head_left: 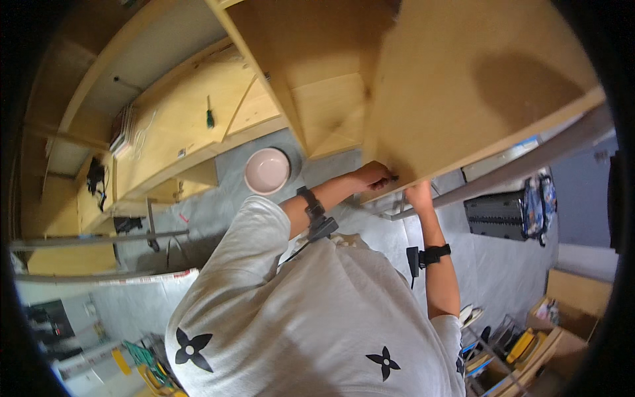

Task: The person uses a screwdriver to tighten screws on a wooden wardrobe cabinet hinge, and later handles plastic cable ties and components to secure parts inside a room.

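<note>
A large wooden cabinet door (450, 86) stands swung out from an open wooden cabinet (331, 106). My left hand (372, 176) is at the inner face of the door, close to its lower edge. Its fingers are closed on a small dark piece (394, 178) against the wood, too small to name. On the door's other side my right hand (418, 193) touches the same edge, its fingers mostly hidden behind the panel. Dark straps with small boxes circle both my forearms.
A pink basin (267, 171) rests on the grey floor left of my left arm. On the wooden surface at left lies a green-handled screwdriver (210, 119). A grey metal bar (503, 172) runs past the door. At right are a black crate (496, 216) and cardboard boxes (579, 294).
</note>
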Available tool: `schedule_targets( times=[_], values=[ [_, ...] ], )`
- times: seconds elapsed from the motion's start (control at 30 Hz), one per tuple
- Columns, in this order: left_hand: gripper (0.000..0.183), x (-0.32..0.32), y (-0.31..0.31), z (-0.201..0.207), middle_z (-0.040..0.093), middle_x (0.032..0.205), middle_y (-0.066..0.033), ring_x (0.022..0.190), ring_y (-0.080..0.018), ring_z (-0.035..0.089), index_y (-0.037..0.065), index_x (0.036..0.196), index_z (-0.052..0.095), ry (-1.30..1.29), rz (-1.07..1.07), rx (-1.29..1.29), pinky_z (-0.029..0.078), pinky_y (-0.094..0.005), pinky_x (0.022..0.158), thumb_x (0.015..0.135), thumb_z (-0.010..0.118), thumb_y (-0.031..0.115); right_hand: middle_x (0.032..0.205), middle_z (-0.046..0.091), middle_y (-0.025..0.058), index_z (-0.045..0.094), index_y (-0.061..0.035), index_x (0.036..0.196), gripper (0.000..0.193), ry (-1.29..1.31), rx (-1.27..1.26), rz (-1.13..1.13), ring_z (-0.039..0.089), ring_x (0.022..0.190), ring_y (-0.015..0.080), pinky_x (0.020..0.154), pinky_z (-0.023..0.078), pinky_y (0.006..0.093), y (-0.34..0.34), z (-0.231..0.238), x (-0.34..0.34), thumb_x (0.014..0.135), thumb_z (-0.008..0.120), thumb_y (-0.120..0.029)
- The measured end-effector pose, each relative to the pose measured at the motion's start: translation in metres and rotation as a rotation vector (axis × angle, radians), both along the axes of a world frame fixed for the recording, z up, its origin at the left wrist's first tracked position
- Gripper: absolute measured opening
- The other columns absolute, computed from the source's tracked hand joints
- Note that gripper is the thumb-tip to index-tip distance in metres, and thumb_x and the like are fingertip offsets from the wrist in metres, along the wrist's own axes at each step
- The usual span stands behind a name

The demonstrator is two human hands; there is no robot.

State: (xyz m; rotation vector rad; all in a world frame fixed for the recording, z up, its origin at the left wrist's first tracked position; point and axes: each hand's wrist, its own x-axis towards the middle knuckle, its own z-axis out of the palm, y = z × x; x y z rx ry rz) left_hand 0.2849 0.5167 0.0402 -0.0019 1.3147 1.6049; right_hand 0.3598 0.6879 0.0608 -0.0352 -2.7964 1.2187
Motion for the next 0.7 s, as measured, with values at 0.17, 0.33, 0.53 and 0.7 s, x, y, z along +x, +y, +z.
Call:
schedule_targets(
  times=[0.17, 0.33, 0.53, 0.7],
  values=[
    [0.017, -0.002, -0.009, 0.002, 0.044, 0.051, -0.0021, 0.042, -0.0096, 0.038, 0.004, 0.064, 0.054, 0.124, 0.044, 0.004, 0.027, -0.0259, 0.038, 0.078, 0.061, 0.010, 0.097, 0.062, 0.0223, 0.061, 0.0027, 0.096, 0.024, 0.281, 0.020, 0.067, 0.057, 0.095, 0.0381, 0.081, 0.045, 0.0405, -0.019, 0.012, -0.007, 0.073, 0.058, -0.004],
    [0.007, 0.016, 0.000, 0.037, 0.048, 0.053, -0.0039, 0.047, -0.0110, 0.043, -0.001, 0.066, 0.057, 0.546, 0.035, -0.105, 0.033, -0.0284, 0.042, 0.071, 0.056, 0.004, 0.099, 0.061, 0.0221, 0.060, 0.0025, 0.100, 0.026, 0.178, 0.042, 0.017, 0.056, 0.097, 0.0384, 0.084, 0.043, 0.0405, -0.011, 0.000, -0.002, 0.075, 0.056, -0.004],
    [0.009, 0.007, 0.015, 0.013, 0.054, 0.059, -0.0058, 0.054, -0.0125, 0.051, -0.001, 0.069, 0.058, 0.442, 0.018, -0.115, 0.042, -0.0279, 0.049, 0.074, 0.055, 0.006, 0.096, 0.061, 0.0219, 0.059, 0.0035, 0.099, 0.025, 0.264, 0.049, -0.024, 0.056, 0.092, 0.0382, 0.081, 0.044, 0.0406, 0.007, -0.011, -0.004, 0.075, 0.056, -0.002],
    [0.006, 0.000, 0.035, 0.008, 0.056, 0.063, -0.0064, 0.056, -0.0136, 0.054, -0.001, 0.078, 0.058, 0.414, -0.001, -0.129, 0.044, -0.0270, 0.050, 0.077, 0.056, 0.004, 0.086, 0.063, 0.0183, 0.058, 0.0053, 0.096, 0.024, 0.233, 0.001, -0.110, 0.060, 0.082, 0.0307, 0.076, 0.046, 0.0361, 0.012, 0.001, 0.001, 0.073, 0.056, 0.004]
  ],
)
